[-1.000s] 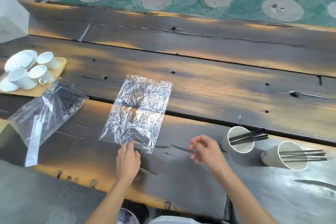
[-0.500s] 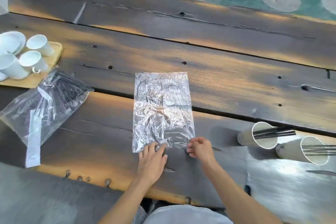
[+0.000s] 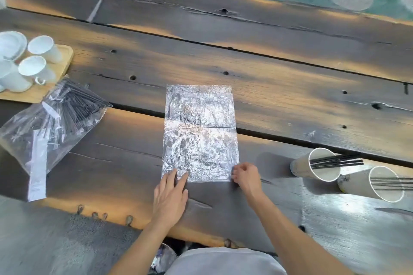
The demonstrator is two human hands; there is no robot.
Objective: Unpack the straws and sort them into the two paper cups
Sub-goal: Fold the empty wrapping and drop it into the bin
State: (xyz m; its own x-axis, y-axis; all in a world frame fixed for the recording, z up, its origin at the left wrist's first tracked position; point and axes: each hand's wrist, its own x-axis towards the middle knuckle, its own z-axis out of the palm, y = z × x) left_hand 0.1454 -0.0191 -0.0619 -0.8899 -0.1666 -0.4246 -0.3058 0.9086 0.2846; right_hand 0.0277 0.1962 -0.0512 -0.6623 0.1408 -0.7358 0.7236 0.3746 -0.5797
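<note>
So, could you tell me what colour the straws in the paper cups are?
Black straws, clearest in the head view.

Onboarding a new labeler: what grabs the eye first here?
The crinkled empty clear bag lying flat mid-table, with the left hand pressing its near edge and the right hand pinching its near right corner. At right, two paper cups holding black straws; at left, a bag of straws.

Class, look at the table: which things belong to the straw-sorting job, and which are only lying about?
Belong to the job:
bag of black straws
near paper cup, straws in it
far-right paper cup, straws in it
flattened clear wrapper, touched by left hand and right hand

Lying about:
wooden tray
white mugs
</note>
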